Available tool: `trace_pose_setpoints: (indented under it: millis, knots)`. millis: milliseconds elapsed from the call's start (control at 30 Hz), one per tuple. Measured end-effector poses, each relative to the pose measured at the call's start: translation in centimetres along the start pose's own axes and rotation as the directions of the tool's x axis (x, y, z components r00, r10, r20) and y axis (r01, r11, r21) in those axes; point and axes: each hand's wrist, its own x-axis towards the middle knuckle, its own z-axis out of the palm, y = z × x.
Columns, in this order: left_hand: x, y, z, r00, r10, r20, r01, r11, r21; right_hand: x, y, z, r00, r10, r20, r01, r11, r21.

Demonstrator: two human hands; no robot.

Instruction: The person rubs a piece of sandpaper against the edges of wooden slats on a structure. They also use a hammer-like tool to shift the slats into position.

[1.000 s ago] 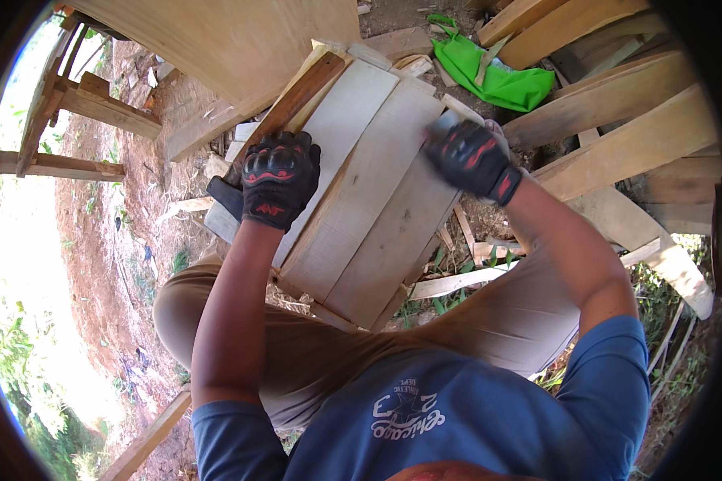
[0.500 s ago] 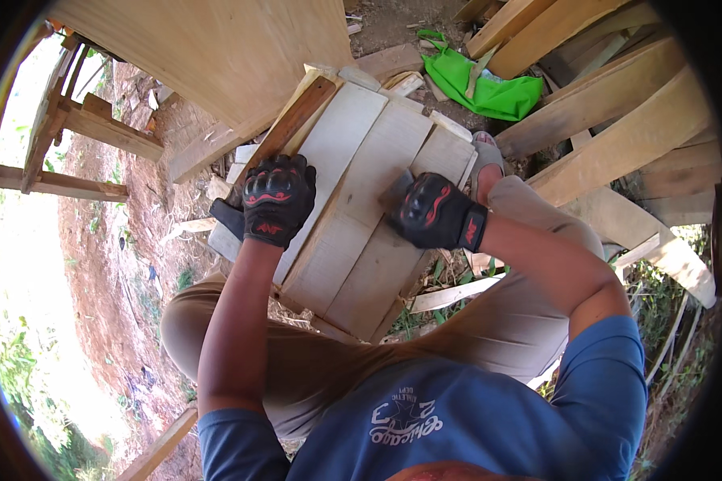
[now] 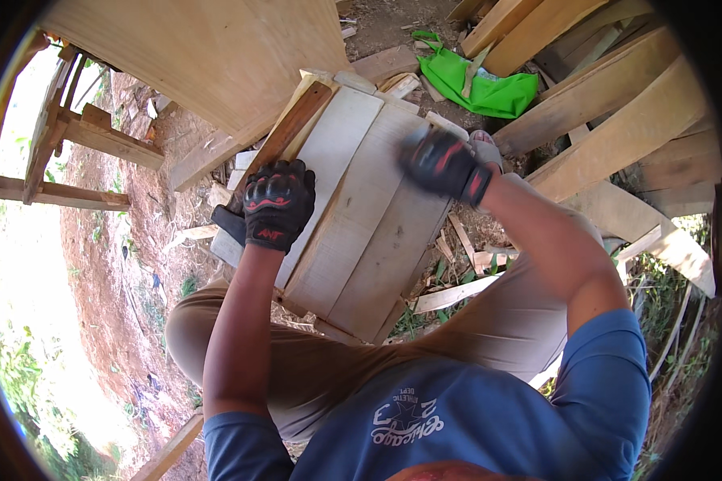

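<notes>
A panel of pale wooden planks (image 3: pixel 346 228) lies tilted between my legs, the planks side by side. Along its left edge runs a darker brown wooden strip (image 3: pixel 298 120). My left hand (image 3: pixel 277 200), in a black glove with red trim, is closed over the panel's left side, against the strip. A dark piece juts out beside that glove; I cannot tell whether it belongs to it. My right hand (image 3: pixel 441 164), gloved alike, is above the panel's far right part and smeared by motion. Its fingers look closed around a small greyish thing, which is too blurred to name.
A large wooden sheet (image 3: pixel 208 56) stands at the far left. Beyond the panel a bright green bag (image 3: pixel 489 92) lies on the ground. Long boards (image 3: pixel 610 112) are piled at the right. A wooden frame (image 3: pixel 108 136) is at the left, with wood scraps about.
My right hand has moved up and a little right, from the panel's middle right to its far right part. My left hand has stayed in place on the panel.
</notes>
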Motion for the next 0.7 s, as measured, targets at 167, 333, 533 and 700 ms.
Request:
trace_pose_setpoints:
  millis: [167,333,533,700]
  knots:
    - [0.0,-0.4,0.8,0.999,-0.006,0.036,0.007,1.000,-0.010,0.0,-2.2,0.5,0.995,0.061,0.085,-0.063,0.998,0.028]
    - [-0.3,-0.3,0.5,1.000,0.021,0.007,-0.021,1.000,0.006,0.3,-5.0,0.3,0.986,-0.096,0.133,0.073,0.983,0.166]
    - [0.2,-0.3,0.7,0.999,0.019,0.042,-0.018,1.000,-0.013,0.8,-1.6,0.5,0.997,0.075,-0.002,-0.075,0.994,0.076]
    - [-0.2,-0.6,0.3,1.000,0.001,0.015,0.000,1.000,-0.031,0.8,-7.0,0.1,0.985,-0.154,0.077,0.139,0.976,0.165]
